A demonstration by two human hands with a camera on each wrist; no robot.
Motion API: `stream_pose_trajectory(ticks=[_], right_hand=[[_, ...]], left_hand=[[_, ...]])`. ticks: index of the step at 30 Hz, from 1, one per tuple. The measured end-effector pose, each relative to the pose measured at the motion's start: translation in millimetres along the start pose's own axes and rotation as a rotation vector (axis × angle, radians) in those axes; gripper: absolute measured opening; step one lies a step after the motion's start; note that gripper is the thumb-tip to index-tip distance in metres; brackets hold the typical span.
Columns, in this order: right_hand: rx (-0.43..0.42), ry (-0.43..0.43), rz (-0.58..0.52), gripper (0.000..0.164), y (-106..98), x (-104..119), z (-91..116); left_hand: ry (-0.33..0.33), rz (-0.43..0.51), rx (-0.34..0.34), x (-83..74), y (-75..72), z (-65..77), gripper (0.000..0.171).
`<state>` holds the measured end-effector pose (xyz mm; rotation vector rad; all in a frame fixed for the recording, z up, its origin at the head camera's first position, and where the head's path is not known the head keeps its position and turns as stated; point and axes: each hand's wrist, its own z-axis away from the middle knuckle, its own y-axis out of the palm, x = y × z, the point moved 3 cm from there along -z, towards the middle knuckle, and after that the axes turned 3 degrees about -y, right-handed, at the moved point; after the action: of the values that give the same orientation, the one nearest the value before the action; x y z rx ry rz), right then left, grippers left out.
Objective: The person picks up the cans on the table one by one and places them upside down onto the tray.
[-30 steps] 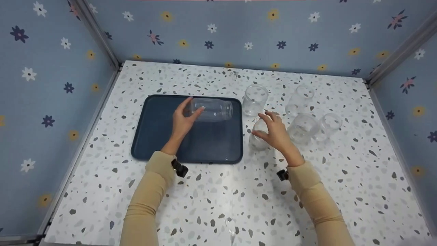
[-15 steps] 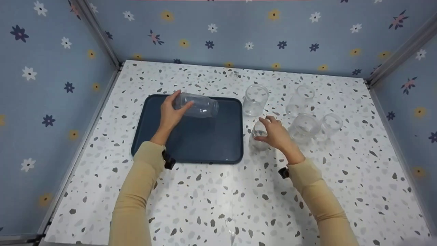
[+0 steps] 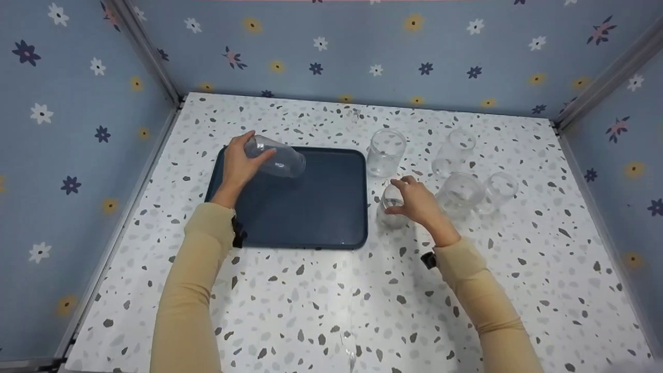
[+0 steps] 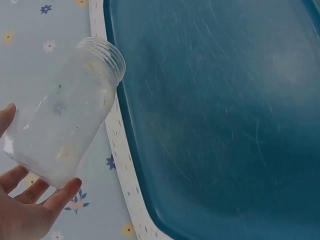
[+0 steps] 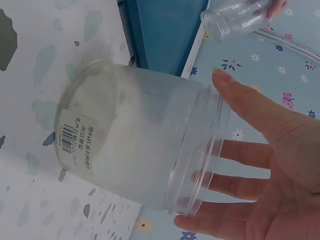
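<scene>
My left hand (image 3: 237,167) grips a clear jar (image 3: 282,159) by its base end, thumb on one side and fingers on the other. The jar lies tilted over the back left of the dark blue tray (image 3: 311,212), its threaded mouth pointing right and slightly down. On the table right of the tray, a second clear jar (image 5: 132,135) stands upright with a printed label (image 5: 77,142) on its side. My right hand (image 3: 422,204) holds it from above around the threaded neck, the thumb and fingers on opposite sides of the rim.
Behind the right hand stands another clear jar (image 3: 386,153). Farther right are a wide clear jar (image 3: 460,194) and two slimmer clear containers, one at the back (image 3: 455,150) and one at the right (image 3: 498,191). Flower-patterned panels (image 3: 352,46) border the speckled table (image 3: 321,305).
My left hand has carried its jar left across the tray and toward the back, tilting the mouth downward. The fingers of my right hand have drawn in around the standing jar, which stays in place.
</scene>
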<state>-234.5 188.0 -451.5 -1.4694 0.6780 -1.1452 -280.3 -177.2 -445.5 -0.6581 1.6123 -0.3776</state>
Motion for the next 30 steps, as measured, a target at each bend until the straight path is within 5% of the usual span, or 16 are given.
stream_pose_trajectory(ticks=[17,30], right_hand=[[-0.005,-0.005,0.003,0.074,0.3,-0.7,-0.8],[0.004,-0.001,0.009,0.075,0.6,-2.1,-1.3]], left_hand=[[-0.132,-0.188,-0.011,14.2,-26.5,-17.9,0.068],[-0.138,-0.379,0.017,12.8,-38.5,-32.6,0.066]])
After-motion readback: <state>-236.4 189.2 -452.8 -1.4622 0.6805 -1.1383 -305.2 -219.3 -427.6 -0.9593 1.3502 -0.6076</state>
